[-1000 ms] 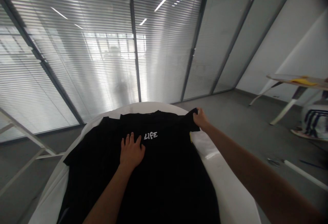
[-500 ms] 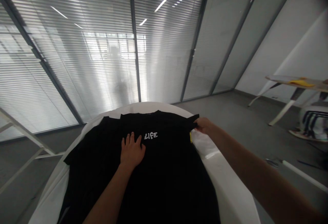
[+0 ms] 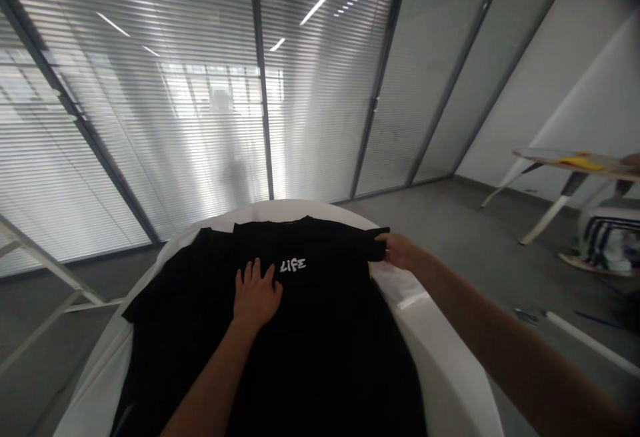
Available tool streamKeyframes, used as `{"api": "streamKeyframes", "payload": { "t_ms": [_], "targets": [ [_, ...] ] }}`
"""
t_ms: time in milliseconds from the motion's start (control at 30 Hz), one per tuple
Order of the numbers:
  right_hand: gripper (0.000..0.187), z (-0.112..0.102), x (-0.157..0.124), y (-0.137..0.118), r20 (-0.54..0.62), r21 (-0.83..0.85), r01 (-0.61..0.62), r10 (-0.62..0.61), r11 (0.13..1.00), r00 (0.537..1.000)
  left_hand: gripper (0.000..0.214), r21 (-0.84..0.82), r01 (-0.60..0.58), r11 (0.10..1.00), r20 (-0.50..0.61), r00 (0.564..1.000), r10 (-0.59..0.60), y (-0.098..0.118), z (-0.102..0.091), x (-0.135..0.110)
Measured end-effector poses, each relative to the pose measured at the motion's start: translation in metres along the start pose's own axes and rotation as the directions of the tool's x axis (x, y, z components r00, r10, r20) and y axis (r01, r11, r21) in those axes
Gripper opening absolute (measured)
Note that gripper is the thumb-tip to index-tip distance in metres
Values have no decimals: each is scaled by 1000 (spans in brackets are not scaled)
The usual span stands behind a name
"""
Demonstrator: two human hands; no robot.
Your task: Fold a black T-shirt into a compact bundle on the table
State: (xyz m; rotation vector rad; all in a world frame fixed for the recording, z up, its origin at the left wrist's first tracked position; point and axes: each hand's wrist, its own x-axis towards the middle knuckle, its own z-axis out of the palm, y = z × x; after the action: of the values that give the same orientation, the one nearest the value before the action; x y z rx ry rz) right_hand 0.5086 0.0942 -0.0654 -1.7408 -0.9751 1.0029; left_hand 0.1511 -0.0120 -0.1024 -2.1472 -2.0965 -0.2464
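A black T-shirt (image 3: 325,330) with white "LIFE" lettering lies spread over a white rounded board (image 3: 450,357). My left hand (image 3: 257,295) rests flat on its chest, fingers spread, just left of the lettering. At the right side, my right hand (image 3: 399,251) pinches the edge of the shirt's sleeve (image 3: 373,245), which extends over the board. A small yellow strip (image 3: 371,269) shows at the shirt's side, below that sleeve. More black cloth (image 3: 175,283) lies to the left, its lower part running out of view.
Glass partitions with blinds (image 3: 200,123) stand beyond the board. A white metal frame (image 3: 75,283) is at the left. To the right, a table (image 3: 540,154) carries yellow cloth (image 3: 583,162). Scissors (image 3: 527,316) and a white tube (image 3: 590,342) lie on the floor.
The right sleeve, bunched and folded before, now lies flatter and straighter in my right hand. My left hand stays in place on the chest.
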Motion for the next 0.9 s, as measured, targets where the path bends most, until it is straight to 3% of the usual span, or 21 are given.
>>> {"api": "streamKeyframes", "payload": {
  "t_ms": [133, 267, 333, 400, 433, 500, 567, 633, 800, 900],
  "targets": [
    [12, 2, 3, -13, -56, -94, 14, -19, 995, 998, 51, 0, -4, 1000, -20, 1000, 4, -1, 2, 0],
    [29, 16, 4, -42, -104, -229, 153, -180, 961, 978, 51, 2, 0, 1000, -15, 1000, 0, 0, 1, 0],
    [34, 32, -5, -56, -73, -355, 269, -314, 895, 947, 51, 2, 1, 1000, -11, 1000, -1, 0, 0, 0],
    [42, 53, -21, -63, 97, -597, 438, -481, 672, 871, 51, 1, 3, 1000, -9, 1000, -3, 1, 0, 0],
    [45, 65, -32, -62, 204, -659, 500, -507, 562, 838, 51, 0, 5, 1000, -8, 1000, -5, 1, -1, 0],
    [50, 85, -54, -55, 464, -702, 622, -441, 346, 769, 51, 0, 8, 1000, -1, 1000, -8, 1, -1, 0],
    [49, 100, -74, -43, 593, -697, 678, -345, 234, 728, 51, 0, 11, 1000, 13, 1000, -11, 2, -3, 0],
    [47, 109, -88, -29, 591, -715, 668, -333, 205, 735, 51, 0, 12, 1000, 16, 1000, -12, 2, -3, 0],
    [56, 111, -85, 7, 485, -752, 632, -493, 186, 722, 51, 7, -2, 1000, -16, 1000, 2, 1, -2, -1],
    [62, 109, -71, 29, 469, -785, 587, -430, 197, 771, 50, 13, -4, 1000, -27, 1000, 4, 1, -1, -1]
  ]
}}
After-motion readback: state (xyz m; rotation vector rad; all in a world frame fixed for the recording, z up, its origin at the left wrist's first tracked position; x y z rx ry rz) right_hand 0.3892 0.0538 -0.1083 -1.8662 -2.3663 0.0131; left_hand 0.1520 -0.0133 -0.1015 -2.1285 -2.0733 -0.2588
